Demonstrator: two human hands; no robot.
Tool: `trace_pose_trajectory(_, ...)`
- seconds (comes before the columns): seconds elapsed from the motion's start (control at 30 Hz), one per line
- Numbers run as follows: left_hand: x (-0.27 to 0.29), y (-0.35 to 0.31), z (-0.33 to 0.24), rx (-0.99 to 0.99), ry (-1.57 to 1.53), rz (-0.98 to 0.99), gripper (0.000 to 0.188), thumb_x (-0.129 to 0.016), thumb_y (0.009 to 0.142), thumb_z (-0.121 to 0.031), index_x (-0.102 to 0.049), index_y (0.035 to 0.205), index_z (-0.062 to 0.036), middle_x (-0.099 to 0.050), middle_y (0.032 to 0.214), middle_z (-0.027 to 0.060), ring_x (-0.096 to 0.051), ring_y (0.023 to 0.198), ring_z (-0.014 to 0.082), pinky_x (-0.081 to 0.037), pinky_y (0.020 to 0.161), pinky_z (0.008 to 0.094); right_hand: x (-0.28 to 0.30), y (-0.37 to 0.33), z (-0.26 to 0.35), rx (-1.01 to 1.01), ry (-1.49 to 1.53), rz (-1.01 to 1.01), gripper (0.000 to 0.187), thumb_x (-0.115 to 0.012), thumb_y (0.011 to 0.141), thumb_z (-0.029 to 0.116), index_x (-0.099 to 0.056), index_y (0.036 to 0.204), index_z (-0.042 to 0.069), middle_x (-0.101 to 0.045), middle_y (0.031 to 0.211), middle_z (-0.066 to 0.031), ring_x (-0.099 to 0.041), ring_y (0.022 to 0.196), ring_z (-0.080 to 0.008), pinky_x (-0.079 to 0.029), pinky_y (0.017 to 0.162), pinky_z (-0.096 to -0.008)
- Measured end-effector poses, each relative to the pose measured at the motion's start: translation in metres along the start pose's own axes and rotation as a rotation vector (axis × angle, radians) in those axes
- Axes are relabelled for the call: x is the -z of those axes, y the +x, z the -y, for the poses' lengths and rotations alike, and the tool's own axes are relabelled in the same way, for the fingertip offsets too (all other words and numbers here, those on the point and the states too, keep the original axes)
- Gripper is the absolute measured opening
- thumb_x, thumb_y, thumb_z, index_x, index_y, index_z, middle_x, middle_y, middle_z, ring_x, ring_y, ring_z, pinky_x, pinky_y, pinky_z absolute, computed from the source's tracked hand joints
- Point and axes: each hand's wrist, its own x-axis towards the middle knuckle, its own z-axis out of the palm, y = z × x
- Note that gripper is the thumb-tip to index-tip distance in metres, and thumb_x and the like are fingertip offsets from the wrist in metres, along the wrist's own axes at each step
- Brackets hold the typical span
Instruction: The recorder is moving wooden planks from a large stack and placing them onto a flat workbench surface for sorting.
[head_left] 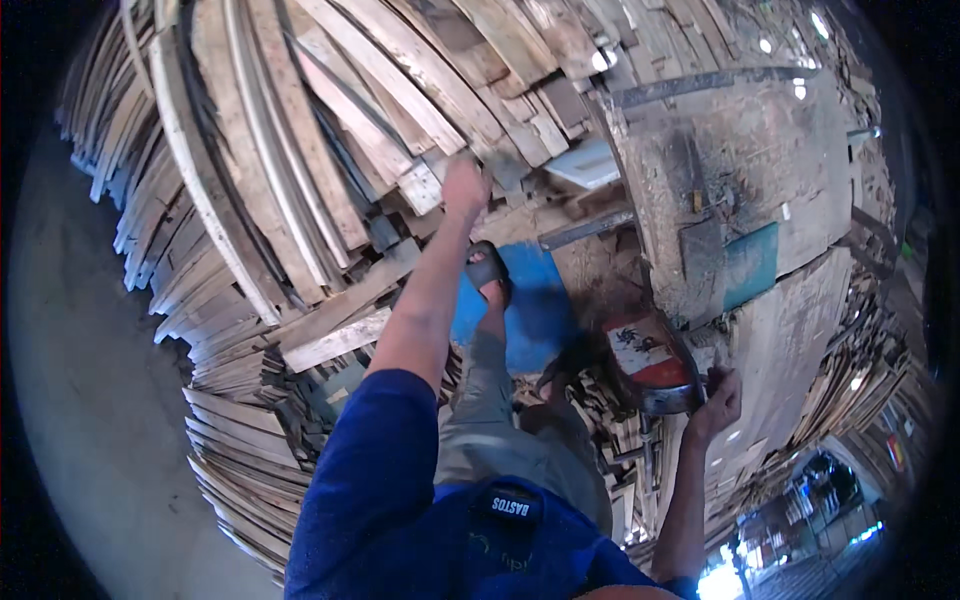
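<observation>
My left hand (465, 190) is stretched forward over the ends of the stacked wooden planks, its fingers curled closed. The end of a pale plank (421, 188) lies just left of it. Whether the fingers grip anything is hidden from this angle. My right hand (718, 402) is out to the right with curled fingers, beside a red and white piece with a dark rounded rim (650, 358). I cannot tell whether it touches that rim or holds something small.
Long planks (270, 150) fill the far left in layers. A blue sheet (530, 310) lies under my sandalled foot (488, 270). To the right stands a worn, dusty wooden worktop (730, 170) with a teal patch (750, 267). Wood offcuts (625, 440) are heaped below the red and white piece.
</observation>
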Motion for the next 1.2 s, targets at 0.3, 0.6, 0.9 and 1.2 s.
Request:
trace_pose_trajectory(0.3, -0.045, 0.120, -0.018, -0.507, 0.662, 0.070, 0.051, -0.055, 0.095, -0.046, -0.054, 0.137, -0.0164, -0.040, 0.154, 0.0117, -0.031, 0.147, 0.0274, -0.026, 0.113, 0.0618, 0.001, 0.000, 0.020, -0.057, -0.134, -0.099, 0.038, -0.044, 0.108, 0.027, -0.061, 0.090, -0.002, -0.062, 0.088, -0.0083, -0.061, 0.079, -0.0168, -0.051, 0.076, -0.0311)
trace_pose_trajectory(0.6, 0.036, 0.053, 0.070, -0.353, 0.737, 0.204, 0.053, -0.059, 0.092, -0.051, -0.057, 0.135, -0.0207, -0.030, 0.160, 0.0131, -0.022, 0.150, 0.0320, -0.022, 0.115, 0.0664, -0.004, -0.003, 0.008, -0.058, -0.062, -0.110, 0.034, -0.050, 0.106, 0.025, -0.058, 0.085, 0.000, -0.057, 0.077, -0.0033, -0.052, 0.071, -0.0128, -0.045, 0.067, -0.0296)
trace_pose_trajectory(0.9, 0.069, 0.064, 0.075, 0.184, 0.372, -0.136, 0.070, -0.071, 0.086, -0.045, -0.045, 0.147, -0.0211, -0.029, 0.158, 0.0141, -0.017, 0.150, 0.0377, -0.029, 0.108, 0.0703, -0.006, 0.001, 0.014, -0.101, -0.075, -0.173, 0.033, -0.055, 0.104, 0.025, -0.059, 0.082, 0.001, -0.057, 0.076, -0.0032, -0.051, 0.068, -0.0113, -0.044, 0.063, -0.0286)
trace_pose_trajectory(1.2, 0.079, 0.045, 0.099, 0.396, 0.025, -0.235, 0.102, -0.082, 0.077, -0.024, -0.019, 0.158, -0.0235, -0.023, 0.158, 0.0204, -0.038, 0.138, 0.0441, -0.042, 0.107, 0.0552, -0.006, 0.007, 0.011, -0.117, -0.061, -0.123, 0.032, -0.057, 0.103, 0.027, -0.060, 0.082, 0.004, -0.058, 0.077, -0.0026, -0.053, 0.070, -0.0107, -0.046, 0.061, -0.0270)
